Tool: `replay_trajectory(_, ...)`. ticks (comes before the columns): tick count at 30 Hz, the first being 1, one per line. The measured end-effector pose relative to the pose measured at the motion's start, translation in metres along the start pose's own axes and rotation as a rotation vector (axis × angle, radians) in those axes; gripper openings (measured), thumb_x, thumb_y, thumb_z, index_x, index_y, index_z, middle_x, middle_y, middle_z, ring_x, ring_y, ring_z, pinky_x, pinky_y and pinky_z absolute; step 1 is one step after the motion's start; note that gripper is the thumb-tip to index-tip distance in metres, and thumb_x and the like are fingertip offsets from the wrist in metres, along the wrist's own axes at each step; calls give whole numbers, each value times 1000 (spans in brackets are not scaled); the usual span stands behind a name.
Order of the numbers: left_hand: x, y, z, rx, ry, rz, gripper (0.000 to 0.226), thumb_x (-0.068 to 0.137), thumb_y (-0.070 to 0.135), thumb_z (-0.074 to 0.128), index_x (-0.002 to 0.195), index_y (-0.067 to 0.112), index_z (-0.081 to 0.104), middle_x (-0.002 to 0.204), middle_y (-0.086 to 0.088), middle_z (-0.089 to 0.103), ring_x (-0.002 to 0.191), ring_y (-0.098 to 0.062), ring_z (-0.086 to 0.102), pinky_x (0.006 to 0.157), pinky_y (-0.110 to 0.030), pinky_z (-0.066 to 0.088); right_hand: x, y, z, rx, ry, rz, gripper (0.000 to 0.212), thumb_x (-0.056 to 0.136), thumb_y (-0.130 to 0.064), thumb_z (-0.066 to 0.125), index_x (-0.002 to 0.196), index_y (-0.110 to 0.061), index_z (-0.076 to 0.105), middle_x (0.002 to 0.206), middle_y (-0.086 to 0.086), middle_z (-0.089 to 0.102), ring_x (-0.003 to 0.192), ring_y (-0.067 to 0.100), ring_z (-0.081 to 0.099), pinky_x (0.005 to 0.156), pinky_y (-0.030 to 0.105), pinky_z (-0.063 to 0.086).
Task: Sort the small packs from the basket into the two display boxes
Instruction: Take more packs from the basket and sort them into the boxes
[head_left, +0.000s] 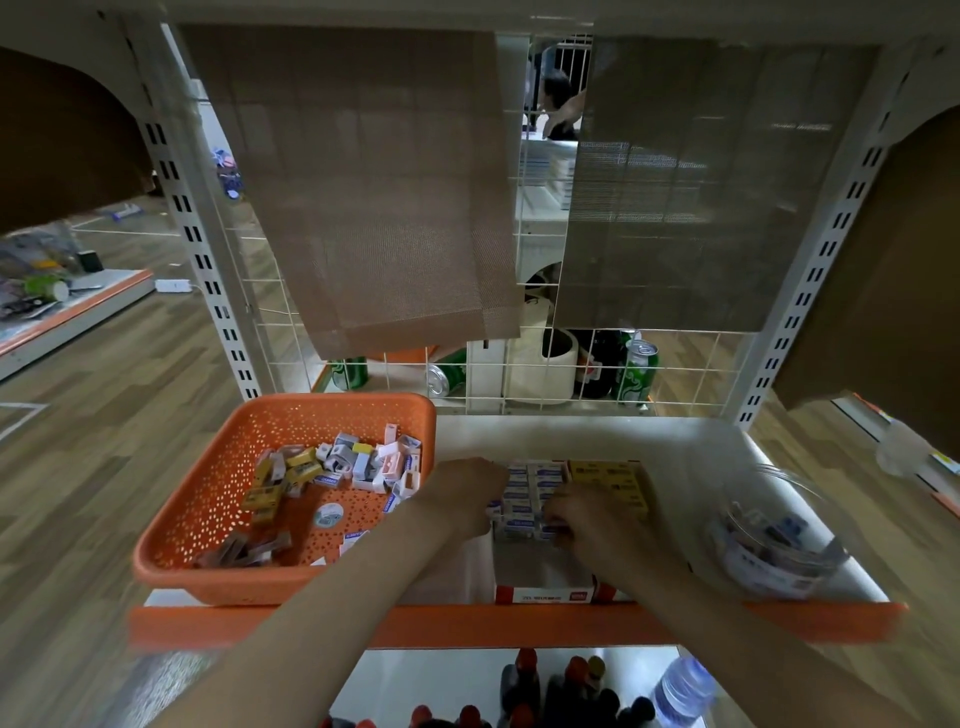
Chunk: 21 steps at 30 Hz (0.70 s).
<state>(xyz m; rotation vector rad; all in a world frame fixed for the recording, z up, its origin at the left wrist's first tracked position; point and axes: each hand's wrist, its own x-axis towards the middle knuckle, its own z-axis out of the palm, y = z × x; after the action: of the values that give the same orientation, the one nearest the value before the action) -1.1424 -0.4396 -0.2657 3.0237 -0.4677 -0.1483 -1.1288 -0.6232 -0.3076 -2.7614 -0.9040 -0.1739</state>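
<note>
Packs (332, 467) of thin card, small and oblong, some white and blue, some yellow, a few brown or pink, lie loose in an orange plastic basket (171, 561) with perforated walls and rounded corners, at the left of a white shelf (675, 441). Just right of the basket stand the two display boxes. The nearer cardboard box (545, 594), with a red-and-white front panel, holds tight rows of white-and-blue packs (535, 478) at its back, with bare floor showing at its front. The yellow box (608, 480) beside it is filled with yellow packs.

Both hands are over the nearer box. The left hand (462, 499) rests at the left edge of the rows, knuckles up, fingers curled under; whether it grips anything cannot be told. The right hand (587, 525) has its bent fingers curled onto the white-and-blue packs in the front row, though blur softens the detail.

Farther right, a clear plastic jar (774, 540) lies on its side with more packs inside. An orange strip (467, 623) edges the shelf front. Behind, two brown woven mesh mats (374, 182) hang on a white wire grid (691, 364), with green drink cans (636, 371) past it. Dark bottles with red caps (524, 680) stand on the shelf below.
</note>
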Motion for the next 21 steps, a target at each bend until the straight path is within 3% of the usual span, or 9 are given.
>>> replay_trajectory(3, -1, 1, -7, -3, 10, 17, 37, 89, 15, 58, 125, 13, 51, 128, -7, 54, 117, -23, 53, 92, -28, 44, 9, -7, -7, 145, 39, 63, 29, 83, -29, 70, 109, -19, 65, 113, -8, 62, 105, 9, 55, 87, 17, 39)
replay_trajectory(6, -2, 4, -15, 1, 28, 29, 33, 89, 19, 57, 120, 11, 51, 126, -7, 54, 117, -23, 51, 89, -28, 42, 19, -10, -9, 377, 37, 114, 40, 71, -28, 81, 106, -17, 66, 103, -4, 61, 95, 12, 57, 84, 30, 48)
replay_trajectory(8, -2, 5, -19, -6, 34, 29, 30, 88, 18, 58, 116, 11, 50, 123, -8, 54, 116, -24, 50, 84, -27, 39, 23, -13, -9, 438, 47, 128, 35, 70, -26, 82, 101, -16, 68, 100, -2, 61, 91, 14, 59, 82, 31, 49)
replay_trajectory(16, -6, 6, -25, -61, 70, -7, 30, 89, 19, 56, 117, 11, 50, 122, -8, 55, 113, -23, 52, 83, -30, 43, 24, -14, -12, 669, 163, 162, 22, 73, -11, 79, 85, -21, 63, 87, -11, 64, 89, 6, 61, 79, 23, 49)
replay_trajectory(21, -10, 3, -18, -130, 37, -95, 41, 92, 30, 56, 128, 14, 45, 124, -5, 53, 113, -20, 52, 86, -28, 43, 19, -12, -28, 843, 310, 208, 24, 77, 2, 71, 79, -13, 53, 84, 3, 68, 81, 10, 66, 71, 17, 52)
